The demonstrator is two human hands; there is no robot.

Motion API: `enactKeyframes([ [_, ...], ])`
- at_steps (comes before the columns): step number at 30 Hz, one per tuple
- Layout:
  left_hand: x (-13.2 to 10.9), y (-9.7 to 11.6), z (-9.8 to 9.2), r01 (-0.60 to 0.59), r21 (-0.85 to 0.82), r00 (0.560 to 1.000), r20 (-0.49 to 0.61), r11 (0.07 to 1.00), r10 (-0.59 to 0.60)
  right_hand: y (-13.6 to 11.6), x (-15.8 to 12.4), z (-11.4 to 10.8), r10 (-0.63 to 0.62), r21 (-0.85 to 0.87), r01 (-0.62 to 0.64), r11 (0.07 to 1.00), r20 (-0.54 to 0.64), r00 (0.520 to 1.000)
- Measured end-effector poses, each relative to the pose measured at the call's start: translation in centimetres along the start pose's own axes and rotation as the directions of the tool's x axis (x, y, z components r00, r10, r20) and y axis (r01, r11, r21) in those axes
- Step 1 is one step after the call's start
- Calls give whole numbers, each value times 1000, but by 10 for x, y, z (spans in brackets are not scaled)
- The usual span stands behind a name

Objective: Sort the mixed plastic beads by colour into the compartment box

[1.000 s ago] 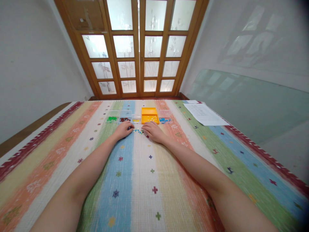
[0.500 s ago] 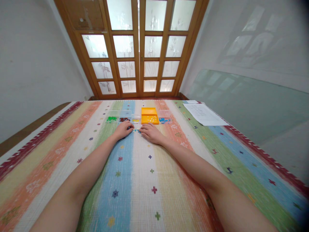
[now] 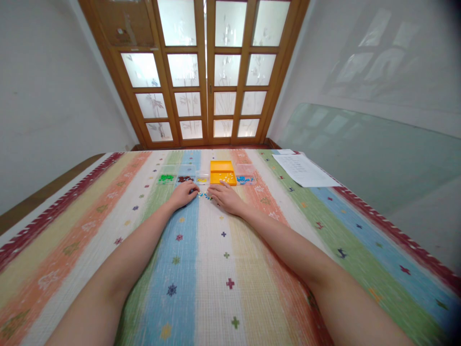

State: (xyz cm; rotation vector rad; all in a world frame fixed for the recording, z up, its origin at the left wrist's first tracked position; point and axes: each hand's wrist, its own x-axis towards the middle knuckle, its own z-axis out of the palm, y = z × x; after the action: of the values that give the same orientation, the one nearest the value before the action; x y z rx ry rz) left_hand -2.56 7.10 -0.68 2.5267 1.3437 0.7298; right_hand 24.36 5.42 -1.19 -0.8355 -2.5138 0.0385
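Small blue and white pieces (image 3: 203, 195) lie on the striped cloth between my two hands. My left hand (image 3: 184, 194) is at their left end, its fingers curled together; anything between the fingertips is too small to make out. On the right side, my right hand (image 3: 224, 196) rests low over the cloth with its fingertips at the pieces, and its fingers partly hide what is under them. Just beyond stand clear boxes with green pieces (image 3: 166, 178), brown pieces (image 3: 185, 179), yellow pieces (image 3: 202, 180) and blue pieces (image 3: 245, 179), and an open orange box (image 3: 222, 166) holding white pieces.
The striped tablecloth (image 3: 212, 269) covers the table. Printed papers (image 3: 306, 170) lie at the back right. A glass sheet (image 3: 360, 154) leans on the right wall, and wooden doors with glass panes (image 3: 189, 103) stand behind the table.
The view has shifted very slightly. A little more of the small pieces shows beside my right hand's fingertips. Both hands stay in nearly the same place.
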Motion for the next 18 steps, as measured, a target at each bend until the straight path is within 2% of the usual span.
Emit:
enactKeyframes([
  [3,0,-1,0,-11,-14,1000,-5,1000,10,4,1,-1,63,10,-63,998,-65,996],
  [5,0,-2,0,-15,-17,1000,-6,1000,15,9,1,-3,132,18,-131,991,-158,979],
  [8,0,-2,1,-13,-12,1000,-3,1000,13,22,1,-7,261,60,-257,965,-343,902],
  [10,0,-3,1,-11,-6,1000,0,1000,11,32,0,-8,316,94,-305,948,-408,857],
  [14,0,-3,1,-10,1,1000,8,1000,10,50,-5,-10,415,174,-377,910,-434,800],
  [18,0,-3,1,-14,-2,1000,12,1000,14,54,-7,-11,447,208,-395,895,-430,784],
])
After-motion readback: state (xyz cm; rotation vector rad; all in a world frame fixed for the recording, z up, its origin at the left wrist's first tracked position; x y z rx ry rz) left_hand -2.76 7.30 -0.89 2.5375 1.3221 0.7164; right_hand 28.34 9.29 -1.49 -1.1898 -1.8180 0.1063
